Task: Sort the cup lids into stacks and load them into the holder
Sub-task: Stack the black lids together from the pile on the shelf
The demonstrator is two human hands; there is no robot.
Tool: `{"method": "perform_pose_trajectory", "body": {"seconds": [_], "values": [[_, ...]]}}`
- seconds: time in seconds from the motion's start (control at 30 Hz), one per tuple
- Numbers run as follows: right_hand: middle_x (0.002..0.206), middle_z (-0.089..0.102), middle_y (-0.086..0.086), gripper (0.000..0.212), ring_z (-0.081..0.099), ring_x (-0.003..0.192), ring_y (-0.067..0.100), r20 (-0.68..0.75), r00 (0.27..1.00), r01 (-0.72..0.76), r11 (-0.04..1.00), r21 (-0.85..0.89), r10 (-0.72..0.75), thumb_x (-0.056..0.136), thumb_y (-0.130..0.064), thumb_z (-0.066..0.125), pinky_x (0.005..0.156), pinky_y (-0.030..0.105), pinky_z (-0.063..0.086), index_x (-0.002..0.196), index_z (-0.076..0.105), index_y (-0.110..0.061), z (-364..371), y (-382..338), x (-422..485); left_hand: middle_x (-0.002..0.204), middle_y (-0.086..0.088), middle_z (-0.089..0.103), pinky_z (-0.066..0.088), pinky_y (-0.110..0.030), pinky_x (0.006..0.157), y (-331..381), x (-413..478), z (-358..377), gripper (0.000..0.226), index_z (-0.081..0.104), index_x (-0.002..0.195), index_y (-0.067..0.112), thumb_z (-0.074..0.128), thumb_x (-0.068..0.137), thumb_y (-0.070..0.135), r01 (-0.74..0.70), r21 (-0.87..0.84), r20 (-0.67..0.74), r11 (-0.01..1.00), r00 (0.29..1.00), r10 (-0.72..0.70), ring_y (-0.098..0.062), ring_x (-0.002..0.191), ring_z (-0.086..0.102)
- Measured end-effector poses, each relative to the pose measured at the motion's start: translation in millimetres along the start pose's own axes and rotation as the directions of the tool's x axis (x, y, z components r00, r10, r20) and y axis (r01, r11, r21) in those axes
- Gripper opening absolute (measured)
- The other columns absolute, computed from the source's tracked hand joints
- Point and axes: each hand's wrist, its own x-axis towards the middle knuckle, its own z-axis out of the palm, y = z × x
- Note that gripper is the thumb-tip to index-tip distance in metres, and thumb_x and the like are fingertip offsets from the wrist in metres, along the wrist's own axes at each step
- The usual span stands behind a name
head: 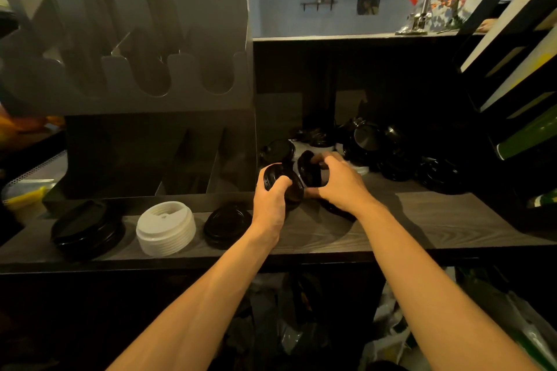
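Our left grip (pixel 269 200) curls round a lid stack (pixel 275 173) over the tabletop (pixel 422 220); our right grip (pixel 340 182) pinches 1 lid (pixel 308 173) just to its right, both tilted on edge, the holder (pixel 150 75) further left.

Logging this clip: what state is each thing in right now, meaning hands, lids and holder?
left hand: grips a black lid, tilted.
right hand: grips a second black lid, on edge.
white lid stack: upright on the counter, untouched.
large black stack: on the counter, far left.
small black stack: right of the white one.
loose black lids: unsorted heap.
holder: upright, no lids visible inside.
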Motion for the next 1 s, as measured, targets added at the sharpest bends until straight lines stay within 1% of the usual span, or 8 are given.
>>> {"method": "perform_pose_trajectory", "body": {"seconds": [0.2, 0.37, 0.57, 0.67, 0.73, 0.83, 0.93, 1.0], "values": [[0.140, 0.048, -0.007, 0.072, 0.049, 0.126, 0.014, 0.013, 0.999, 0.050, 0.999, 0.009, -0.050, 0.072, -0.050, 0.086, 0.101, 0.038, 0.047, 0.131, 0.054, -0.025, -10, 0, 1, 0.111, -0.004, 0.062, 0.049, -0.036, 0.098, 0, 1, -1, 0.022, 0.055, 0.111, 0.035, 0.058, 0.097, 0.018, -0.007, -0.044, -0.023, 0.999, 1.000, 0.006, -0.020, 0.109, 0.059], [0.097, 0.068, -0.008, 0.014, 0.066, 0.091, 0.012, -0.165, 0.979, 0.152, 0.968, 0.202, -0.119, 0.098, -0.026, 0.065, 0.079, 0.038, 0.055, 0.111, 0.063, -0.024, -5, -8, -13, 0.117, -0.007, 0.067, 0.053, -0.047, 0.103, -4, 3, -2, 0.026, 0.060, 0.121, 0.028, 0.059, 0.097, 0.020, 0.009, -0.059, -0.046, 0.998, 0.999, -0.012, -0.024, 0.113, 0.063], [0.128, 0.058, -0.017, 0.044, 0.055, 0.115, -0.010, -0.336, 0.937, 0.146, 0.760, 0.633, 0.099, 0.101, -0.020, 0.059, 0.094, 0.010, 0.047, 0.144, 0.049, -0.024, 16, -27, -29, 0.125, 0.000, 0.068, 0.053, -0.048, 0.103, -3, 6, -5, 0.042, 0.061, 0.132, 0.034, 0.062, 0.097, 0.012, 0.057, -0.185, -0.078, 0.981, 0.994, -0.072, -0.022, 0.119, 0.063], [0.130, 0.063, -0.010, 0.043, 0.061, 0.118, 0.003, -0.245, 0.960, 0.087, 0.678, 0.730, 0.140, 0.100, -0.018, 0.061, 0.093, 0.021, 0.055, 0.143, 0.054, -0.021, 22, -27, -33, 0.123, -0.008, 0.071, 0.059, -0.041, 0.085, 2, 6, -6, 0.040, 0.064, 0.128, 0.026, 0.058, 0.095, 0.006, 0.120, -0.378, -0.035, 0.918, 0.989, -0.144, -0.027, 0.112, 0.068], [0.122, 0.067, -0.008, 0.045, 0.066, 0.111, 0.004, -0.214, 0.968, 0.070, 0.673, 0.736, 0.134, 0.100, -0.020, 0.062, 0.085, 0.027, 0.059, 0.144, 0.053, -0.018, 23, -28, -35, 0.115, -0.009, 0.075, 0.059, -0.034, 0.074, 5, 2, -8, 0.031, 0.067, 0.124, 0.018, 0.058, 0.094, 0.014, 0.135, -0.417, 0.037, 0.899, 0.991, -0.132, -0.025, 0.105, 0.071], [0.134, 0.062, -0.004, 0.046, 0.059, 0.121, 0.004, -0.187, 0.978, 0.054, 0.752, 0.657, 0.093, 0.102, -0.027, 0.059, 0.098, 0.026, 0.053, 0.147, 0.052, -0.021, 24, -26, -36, 0.116, -0.007, 0.075, 0.057, -0.031, 0.079, 2, 0, -6, 0.044, 0.068, 0.125, 0.015, 0.071, 0.088, 0.039, 0.129, -0.310, 0.113, 0.942, 0.989, -0.098, -0.022, 0.108, 0.071], [0.131, 0.056, -0.004, 0.042, 0.053, 0.112, -0.007, -0.163, 0.987, 0.092, 0.842, 0.532, -0.004, 0.102, -0.025, 0.057, 0.096, 0.009, 0.043, 0.144, 0.055, -0.022, 27, -26, -39, 0.120, -0.007, 0.074, 0.058, -0.038, 0.088, -1, 1, -4, 0.074, 0.064, 0.132, 0.019, 0.083, 0.070, 0.055, 0.158, -0.243, 0.086, 0.957, 0.986, -0.141, -0.022, 0.111, 0.071], [0.126, 0.055, -0.002, 0.040, 0.053, 0.104, -0.007, -0.182, 0.983, 0.119, 0.863, 0.491, -0.031, 0.102, -0.020, 0.058, 0.088, 0.003, 0.040, 0.142, 0.057, -0.018, 29, -26, -40, 0.119, -0.007, 0.074, 0.058, -0.043, 0.094, -3, 3, -4, 0.060, 0.065, 0.128, 0.021, 0.084, 0.076, 0.045, 0.134, -0.212, 0.060, 0.968, 0.991, -0.124, -0.024, 0.112, 0.070]]}}
